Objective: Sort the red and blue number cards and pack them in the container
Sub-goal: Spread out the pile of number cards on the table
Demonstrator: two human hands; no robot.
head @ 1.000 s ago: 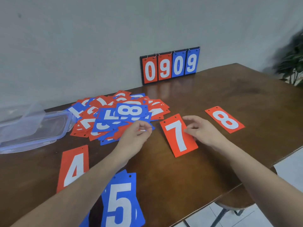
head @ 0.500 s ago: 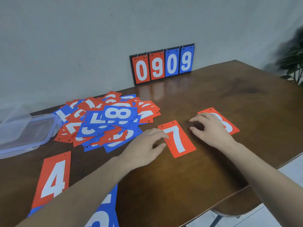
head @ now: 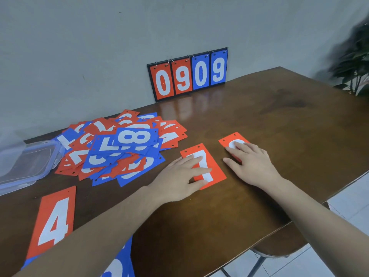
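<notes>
Cards of thin red and blue plastic with white numerals lay in a loose, overlapping heap (head: pixel 119 150) on the dark brown wooden bench (head: pixel 269 120), toward its left rear; a blue card showing an 8 (head: pixel 136 136) sat on top of the heap, turned sideways; just right of the heap, apart from it, a red card with a white 7 (head: pixel 207 166) lay flat; the left hand (head: pixel 179 178) rested on it with fingers straight and spread, its fingertips over the numeral and its thumb at the card's near edge, gripping nothing; just beside that card, to the right, a second red card (head: pixel 231 141) lay flat, its numeral mostly hidden; the right hand (head: pixel 251 162) lay on it, likewise flat and open, fingers extended across the white numeral; the two cards did not touch; nearer the person, at the left, a red card with a white 4 (head: pixel 54 222) lay on the bench, with blue cards (head: pixel 119 264) partly hidden under the left forearm; the clear plastic container with a blue-edged rim (head: pixel 30 164) sat at the far left, touching the heap's left edge; at the back, a black flip scoreboard reading 0909 (head: pixel 188 73) stood against the grey wall (head: pixel 99 47), two red digits and two blue; dark green leaves of a plant (head: pixel 353 62) showed blurred at the right edge; a stool (head: pixel 277 250) stood below the bench's near corner.
</notes>
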